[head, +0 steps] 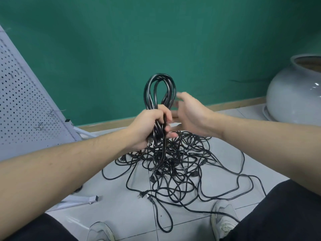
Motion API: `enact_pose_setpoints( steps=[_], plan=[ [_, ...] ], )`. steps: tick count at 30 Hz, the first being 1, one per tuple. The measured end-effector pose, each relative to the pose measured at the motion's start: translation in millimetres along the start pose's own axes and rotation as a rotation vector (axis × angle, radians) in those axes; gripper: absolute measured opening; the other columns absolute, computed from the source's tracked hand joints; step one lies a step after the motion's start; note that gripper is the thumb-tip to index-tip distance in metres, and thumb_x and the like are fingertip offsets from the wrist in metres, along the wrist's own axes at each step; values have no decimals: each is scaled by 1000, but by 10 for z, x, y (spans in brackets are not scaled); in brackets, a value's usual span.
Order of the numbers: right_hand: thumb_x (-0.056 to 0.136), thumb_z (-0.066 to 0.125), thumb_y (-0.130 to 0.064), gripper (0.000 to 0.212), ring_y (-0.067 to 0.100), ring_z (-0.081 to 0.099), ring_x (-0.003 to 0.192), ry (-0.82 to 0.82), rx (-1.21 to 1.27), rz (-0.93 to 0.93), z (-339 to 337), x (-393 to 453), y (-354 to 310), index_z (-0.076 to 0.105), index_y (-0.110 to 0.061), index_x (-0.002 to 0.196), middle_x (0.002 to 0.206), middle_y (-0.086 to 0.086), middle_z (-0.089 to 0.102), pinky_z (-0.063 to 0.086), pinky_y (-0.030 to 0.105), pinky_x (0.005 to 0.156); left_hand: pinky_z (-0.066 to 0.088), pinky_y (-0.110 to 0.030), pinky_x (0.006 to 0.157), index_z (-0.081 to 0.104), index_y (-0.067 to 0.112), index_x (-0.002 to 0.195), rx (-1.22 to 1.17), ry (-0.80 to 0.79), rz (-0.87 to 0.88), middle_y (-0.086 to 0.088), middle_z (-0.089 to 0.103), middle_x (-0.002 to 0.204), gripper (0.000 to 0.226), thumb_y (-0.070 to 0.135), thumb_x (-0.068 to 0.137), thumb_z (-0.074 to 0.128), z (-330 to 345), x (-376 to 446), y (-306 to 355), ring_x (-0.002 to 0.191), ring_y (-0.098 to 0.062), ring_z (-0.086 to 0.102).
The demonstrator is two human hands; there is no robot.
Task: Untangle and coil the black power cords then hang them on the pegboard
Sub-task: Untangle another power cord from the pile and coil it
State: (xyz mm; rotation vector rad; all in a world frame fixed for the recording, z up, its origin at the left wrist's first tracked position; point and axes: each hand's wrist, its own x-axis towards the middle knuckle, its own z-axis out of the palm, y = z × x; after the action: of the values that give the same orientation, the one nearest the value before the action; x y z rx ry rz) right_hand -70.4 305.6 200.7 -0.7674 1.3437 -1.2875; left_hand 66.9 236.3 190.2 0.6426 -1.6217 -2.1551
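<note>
**Coil in hand, tangle still on floor**

Coiled cord (159,94): several black loops bunched upright, directly above the tangled pile (175,164) on the floor (121,211). Left hand (149,129) clamped round the waist of the bundle, fingers curled tight; loop tops stand free above the fist, tails hang down into the pile. Right hand (189,113) just right of the coil, fingers loosely spread, holding nothing that can be made out; blurred at the fingertips.

Handling, judged: cord is limp and light, rubbery jacket with some spring, so loops will try to open if the fist slackens. Best hold is the waist, where all strands cross; gripping one strand would let the rest slide. The plugs (144,195) lying at the near edge of the pile are the stiff parts and likely to snag when a strand is drawn out. The trailing tail from the coil appears to run into the pile, so it probably needs freeing before hanging.

Room: pegboard (26,105) stands left of the pile, leaning, with small hooks (39,126) on it; its frame foot (81,200) lies on the floor near the pile's left side. Large grey pot (295,94) right of the pile, well apart. Green wall (156,40) behind. Shoes (224,218) sit at the near edge; one strand runs close to the right one, a trip or drag risk.
</note>
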Motion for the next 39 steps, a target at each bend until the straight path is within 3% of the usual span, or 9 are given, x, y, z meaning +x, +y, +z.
enact_pose_setpoints(
  steps=[3, 6, 9, 15, 21, 27, 33, 36, 39],
  plan=[
    [102, 24, -26, 33, 15, 66, 82, -195, -307, 89, -44, -34, 147, 52, -11, 94, 86, 2, 68, 41, 43, 93, 58, -38, 60, 57, 7, 70, -125, 81, 41, -12, 46, 75, 34, -8, 83, 29, 12, 16, 102, 55, -20, 49],
    [102, 34, -28, 34, 23, 61, 124, -344, -476, 141, -53, -57, 215, 64, -15, 107, 123, 4, 72, 35, 49, 111, 50, -35, 59, 60, 11, 69, -112, 144, 54, -7, 48, 72, 36, -5, 85, 32, -33, 12, 139, 53, -20, 53],
    [103, 33, -19, 29, 24, 63, 122, -366, -434, 138, -75, -108, 159, 62, -15, 107, 123, 10, 72, 36, 46, 114, 36, -32, 58, 61, 16, 75, -76, 185, 61, -4, 49, 65, 34, -1, 88, 34, -19, -13, 160, 48, -20, 54],
    [102, 52, -25, 24, 19, 57, 69, -384, -666, 160, 43, -63, 192, 46, -17, 81, 67, 1, 52, 49, 31, 75, 41, -27, 50, 67, 13, 82, -68, 266, 167, -1, 42, 69, 33, 0, 92, 38, -20, 49, 218, 49, -16, 36],
    [97, 62, -40, 23, 10, 64, 79, -347, -903, 248, -123, -36, 230, 51, -25, 84, 84, 3, 74, 45, 38, 90, 45, -41, 74, 78, 31, 78, 229, 457, 133, 3, 43, 75, 38, 14, 79, 45, -222, 143, 202, 66, -20, 38],
    [99, 63, -20, 29, 17, 59, 64, -280, -957, 117, -258, -70, 111, 55, -14, 71, 64, 1, 61, 49, 27, 69, 48, -39, 83, 78, 29, 93, 380, 640, 51, 2, 52, 91, 38, 14, 88, 43, -413, 203, 218, 84, -24, 47],
    [99, 63, -19, 18, 15, 55, 53, -250, -887, -59, -246, -115, 0, 61, -6, 87, 59, -2, 58, 45, 21, 55, 38, -32, 92, 74, 29, 108, 746, 479, -35, 3, 62, 113, 24, 36, 101, 52, -557, 172, 118, 113, -22, 54],
    [98, 66, -26, 19, 7, 41, 43, -73, -907, -251, -188, -135, -72, 70, -7, 96, 48, -13, 48, 36, 17, 45, 40, -42, 106, 76, 29, 97, 771, 400, -119, -14, 65, 120, 45, 66, 97, 49, -533, 123, 52, 116, -34, 58],
    [86, 73, -55, 48, 11, 39, 44, 150, -985, -320, -194, -116, -99, 61, -10, 73, 46, -10, 45, 34, 23, 47, 37, -46, 112, 78, 35, 90, 826, 343, -179, -4, 64, 109, 71, 87, 87, 29, -422, 84, 44, 107, -25, 56]
  ],
)
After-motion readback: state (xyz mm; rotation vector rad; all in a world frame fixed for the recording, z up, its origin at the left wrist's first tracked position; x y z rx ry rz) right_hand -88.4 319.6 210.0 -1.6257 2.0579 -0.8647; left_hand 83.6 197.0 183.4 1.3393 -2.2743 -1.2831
